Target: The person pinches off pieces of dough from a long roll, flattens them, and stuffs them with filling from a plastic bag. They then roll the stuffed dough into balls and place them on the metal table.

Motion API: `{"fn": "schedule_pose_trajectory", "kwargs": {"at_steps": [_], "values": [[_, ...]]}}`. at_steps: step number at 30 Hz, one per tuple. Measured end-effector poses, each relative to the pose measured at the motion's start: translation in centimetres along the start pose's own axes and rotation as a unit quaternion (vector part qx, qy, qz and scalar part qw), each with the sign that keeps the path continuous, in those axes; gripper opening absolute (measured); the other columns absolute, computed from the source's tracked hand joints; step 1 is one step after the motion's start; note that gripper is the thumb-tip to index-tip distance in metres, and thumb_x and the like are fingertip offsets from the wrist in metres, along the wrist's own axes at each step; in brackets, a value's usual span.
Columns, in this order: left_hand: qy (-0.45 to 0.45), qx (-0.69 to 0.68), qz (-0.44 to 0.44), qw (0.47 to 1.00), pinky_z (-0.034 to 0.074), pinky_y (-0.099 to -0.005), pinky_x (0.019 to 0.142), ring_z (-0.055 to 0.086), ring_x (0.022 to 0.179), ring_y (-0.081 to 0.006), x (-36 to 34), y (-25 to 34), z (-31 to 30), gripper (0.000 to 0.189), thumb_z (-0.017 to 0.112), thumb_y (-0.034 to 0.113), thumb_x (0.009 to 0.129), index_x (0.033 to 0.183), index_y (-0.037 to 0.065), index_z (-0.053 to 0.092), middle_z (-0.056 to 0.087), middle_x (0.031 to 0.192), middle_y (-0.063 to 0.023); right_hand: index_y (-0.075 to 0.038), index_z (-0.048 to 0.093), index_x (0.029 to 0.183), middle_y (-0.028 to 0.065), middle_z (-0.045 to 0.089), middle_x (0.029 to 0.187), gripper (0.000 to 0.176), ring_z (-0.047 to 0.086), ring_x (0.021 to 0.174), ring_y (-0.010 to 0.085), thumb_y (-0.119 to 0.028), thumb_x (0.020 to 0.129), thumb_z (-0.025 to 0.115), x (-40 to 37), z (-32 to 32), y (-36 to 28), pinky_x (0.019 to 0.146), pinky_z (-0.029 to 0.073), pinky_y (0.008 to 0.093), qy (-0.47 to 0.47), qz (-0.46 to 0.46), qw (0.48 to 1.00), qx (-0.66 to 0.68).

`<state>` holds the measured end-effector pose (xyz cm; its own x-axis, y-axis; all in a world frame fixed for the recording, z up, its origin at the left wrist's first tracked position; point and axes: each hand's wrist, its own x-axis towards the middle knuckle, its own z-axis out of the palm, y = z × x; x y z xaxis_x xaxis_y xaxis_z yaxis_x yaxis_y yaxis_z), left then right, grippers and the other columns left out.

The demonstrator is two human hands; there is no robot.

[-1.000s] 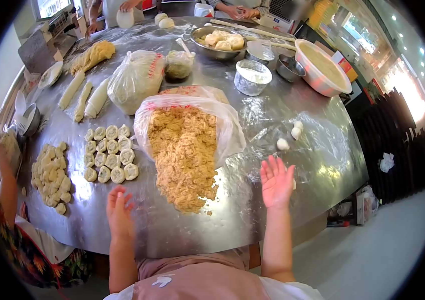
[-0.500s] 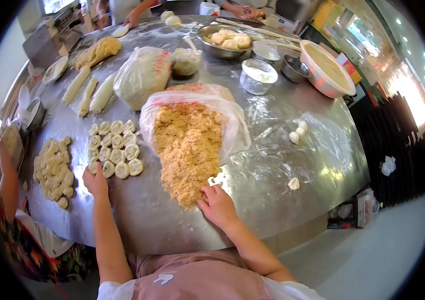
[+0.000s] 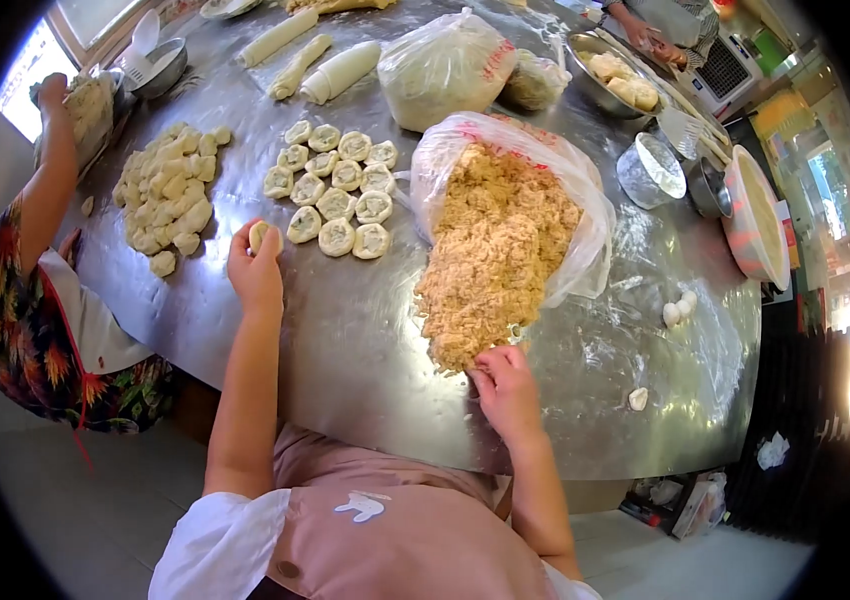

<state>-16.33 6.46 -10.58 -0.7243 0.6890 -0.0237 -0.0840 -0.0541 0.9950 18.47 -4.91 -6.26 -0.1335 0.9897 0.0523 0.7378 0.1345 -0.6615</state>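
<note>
Dough (image 3: pixel 258 238), small and round, sits pinched in the left hand (image 3: pixel 257 274); the right hand (image 3: pixel 507 388), nearly closed, nips crumbly mixture (image 3: pixel 495 245).

The table (image 3: pixel 345 330) is smooth, glossy metal with matt powder streaks (image 3: pixel 635 235). The tan mix (image 3: pixel 490 250) looks rough and crumbly, its bag (image 3: pixel 595 225) thin, shiny plastic. The apron (image 3: pixel 395 555) is matt cloth.
</note>
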Motion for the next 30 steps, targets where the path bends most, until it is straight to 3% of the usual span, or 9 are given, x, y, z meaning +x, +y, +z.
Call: {"fn": "schedule_pose_trajectory", "kwargs": {"at_steps": [2,6,10,13,15,20,23,27,30], "values": [[-0.042,-0.119,-0.159,0.979,0.048,-0.0242,0.074,0.059,0.083,-0.0131,-2.4,3.1,-0.7,0.028,0.065,0.012,0.087,0.112,0.004,0.058,0.060,0.101,-0.0043,-0.005,0.064,0.101,0.0114,0.060,0.095,0.026,0.062,0.083,0.0285,-0.011,0.078,0.074,-0.1,-1.1,-0.3,0.074,0.052,0.0356,0.015,0.043,0.997,0.056],[-0.233,-0.207,-0.226,0.923,0.048,-0.0268,0.076,0.058,0.087,-0.0130,-5.4,3.5,-1.6,0.027,0.061,0.009,0.087,0.114,0.004,0.059,0.060,0.102,-0.0049,-0.006,0.063,0.105,0.0106,0.059,0.099,0.030,0.063,0.083,0.0231,-0.010,0.078,0.074,-1.0,-2.7,1.1,0.074,0.053,0.0316,0.031,0.017,0.999,0.027],[-0.313,-0.272,-0.366,0.833,0.049,-0.0283,0.077,0.059,0.089,-0.0160,-9.9,5.5,1.1,0.027,0.056,0.010,0.091,0.117,0.001,0.055,0.059,0.105,-0.0085,-0.005,0.060,0.113,0.0080,0.055,0.110,0.043,0.059,0.078,0.0170,-0.008,0.074,0.078,-1.2,-3.3,-0.8,0.070,0.052,0.0302,0.064,0.125,0.990,0.008],[-0.366,-0.265,-0.431,0.781,0.050,-0.0300,0.080,0.060,0.093,-0.0184,-12.6,5.9,2.4,0.026,0.055,0.011,0.094,0.118,0.002,0.053,0.058,0.107,-0.0098,-0.007,0.060,0.113,0.0121,0.056,0.106,0.039,0.063,0.081,0.0237,-0.012,0.078,0.076,-1.2,-2.9,-2.0,0.071,0.053,0.0357,0.039,0.173,0.984,-0.025],[-0.377,-0.258,-0.471,0.755,0.051,-0.0314,0.082,0.060,0.095,-0.0200,-14.4,6.7,3.2,0.026,0.055,0.013,0.096,0.119,0.003,0.052,0.058,0.108,-0.0097,-0.007,0.061,0.111,0.0123,0.058,0.101,0.035,0.063,0.079,0.0244,-0.012,0.079,0.074,-1.5,-1.2,-0.4,0.070,0.052,0.0359,0.055,0.128,0.990,-0.036],[-0.452,-0.186,-0.467,0.737,0.049,-0.0339,0.091,0.059,0.100,-0.0215,-16.3,6.4,3.7,0.021,0.053,0.016,0.098,0.117,0.006,0.051,0.057,0.108,-0.0072,-0.005,0.065,0.101,0.0112,0.060,0.092,0.020,0.064,0.076,0.0241,-0.010,0.083,0.070,-0.6,-2.1,-1.6,0.068,0.052,0.0339,0.087,0.108,0.989,0.044],[-0.469,-0.215,-0.432,0.740,0.046,-0.0333,0.096,0.056,0.106,-0.0196,-17.2,5.3,4.0,0.019,0.056,0.018,0.097,0.114,0.009,0.051,0.054,0.113,-0.0044,-0.004,0.066,0.103,0.0085,0.059,0.087,0.019,0.062,0.071,0.0170,-0.006,0.084,0.067,0.5,-3.2,-3.2,0.066,0.050,0.0290,0.086,0.111,0.985,0.100],[-0.434,-0.191,-0.451,0.756,0.045,-0.0353,0.099,0.053,0.110,-0.0194,-17.7,5.2,5.3,0.021,0.051,0.019,0.100,0.118,0.009,0.050,0.051,0.119,-0.0068,-0.002,0.065,0.104,0.0059,0.059,0.084,0.020,0.059,0.070,0.0123,-0.003,0.084,0.066,1.4,-2.3,-1.2,0.065,0.049,0.0254,0.053,0.148,0.977,0.146],[-0.413,-0.211,-0.487,0.740,0.042,-0.0362,0.101,0.052,0.112,-0.0202,-18.3,5.2,5.0,0.025,0.044,0.022,0.102,0.123,0.009,0.048,0.050,0.122,-0.0085,-0.001,0.065,0.103,0.0044,0.059,0.085,0.020,0.059,0.073,0.0110,-0.001,0.084,0.067,1.4,-2.7,-3.7,0.064,0.048,0.0240,0.028,0.182,0.938,0.294]]}}
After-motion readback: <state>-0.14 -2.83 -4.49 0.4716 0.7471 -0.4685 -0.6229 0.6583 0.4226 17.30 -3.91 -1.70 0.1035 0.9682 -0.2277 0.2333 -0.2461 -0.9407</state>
